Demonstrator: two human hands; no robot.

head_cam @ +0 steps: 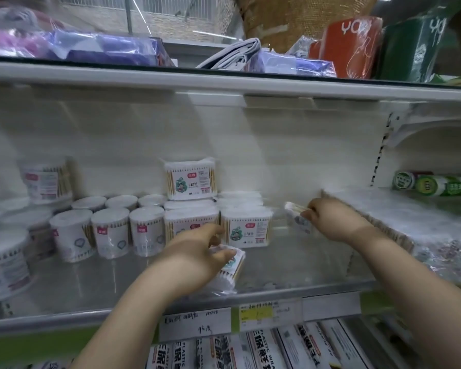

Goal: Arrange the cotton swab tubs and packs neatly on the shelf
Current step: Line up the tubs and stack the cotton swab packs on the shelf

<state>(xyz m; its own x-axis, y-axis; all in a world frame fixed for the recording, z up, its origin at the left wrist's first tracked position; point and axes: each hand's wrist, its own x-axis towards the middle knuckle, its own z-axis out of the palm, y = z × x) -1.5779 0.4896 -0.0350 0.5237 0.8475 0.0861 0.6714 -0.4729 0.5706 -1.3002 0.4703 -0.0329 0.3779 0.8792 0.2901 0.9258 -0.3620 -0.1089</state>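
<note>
Round cotton swab tubs (111, 233) stand in rows on the white shelf (290, 267). Rectangular swab packs (246, 230) stand to their right, with one more pack (190, 179) stacked on top at the back. My left hand (197, 254) grips a flat swab pack (230, 265) lying near the shelf's front edge. My right hand (328, 217) pinches another pack (297, 218), tilted just above the shelf, right of the standing packs. Larger tubs (47, 179) sit at the far left, blurred.
A long blurred stack of swab packs (378, 217) runs along the right side of the shelf. Green rolls (437, 183) lie beyond the divider. Bagged goods fill the shelf above; plastic wrap boxes (264, 350) sit below the price tags (194, 323).
</note>
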